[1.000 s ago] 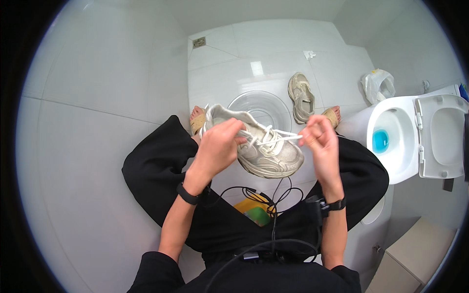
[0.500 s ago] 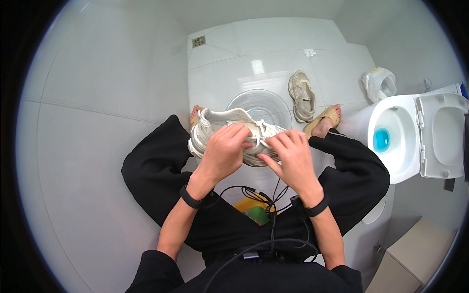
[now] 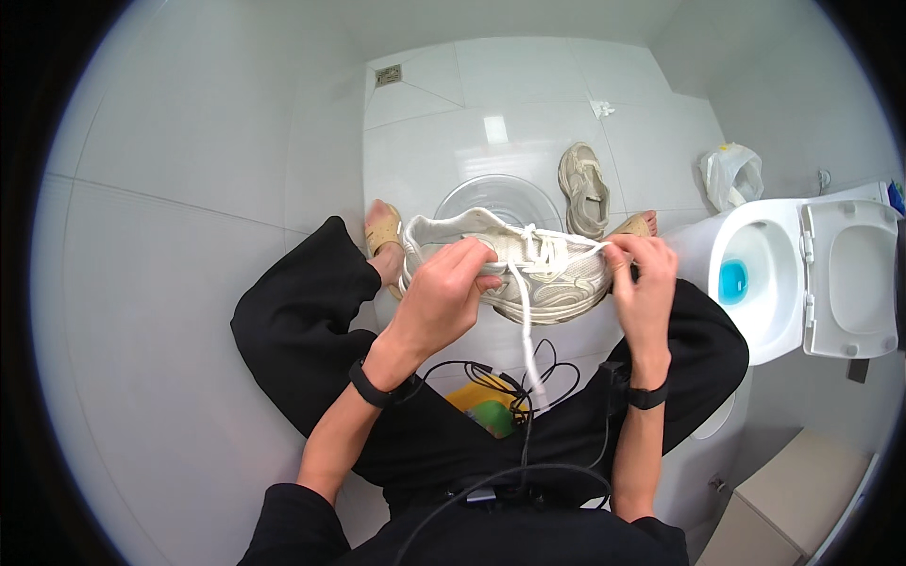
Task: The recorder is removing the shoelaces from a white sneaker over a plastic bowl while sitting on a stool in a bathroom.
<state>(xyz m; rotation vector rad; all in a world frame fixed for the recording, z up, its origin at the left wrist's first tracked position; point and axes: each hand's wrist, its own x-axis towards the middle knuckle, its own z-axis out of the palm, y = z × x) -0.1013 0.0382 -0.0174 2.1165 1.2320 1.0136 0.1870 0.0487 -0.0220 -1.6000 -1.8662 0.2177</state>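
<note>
A pale, off-white sneaker [image 3: 557, 300] is held up in front of me, its heel to the left and its toe to the right. My left hand [image 3: 444, 292] is closed on the near edge of its opening, by the tongue. A white shoelace [image 3: 527, 325] hangs loose from the near side down toward my lap. Beside the toe, my right hand [image 3: 645, 283] pinches another stretch of lace, which runs taut from the eyelets. The second sneaker [image 3: 584, 189] rests on the floor, farther off, its opening facing up.
Behind the held sneaker stands a clear round basin [image 3: 500, 189]. A toilet [image 3: 755, 292] with its lid up is at the right, a white plastic bag [image 3: 730, 177] beyond it. Black cables [image 3: 528, 391] lie between my legs near a yellow-and-green thing. A floor drain [image 3: 388, 75] sits far left.
My right hand has moved right, drawing lace away from the sneaker. A lace end now dangles on the near side. The sneaker has shifted slightly right, showing more of its toe.
</note>
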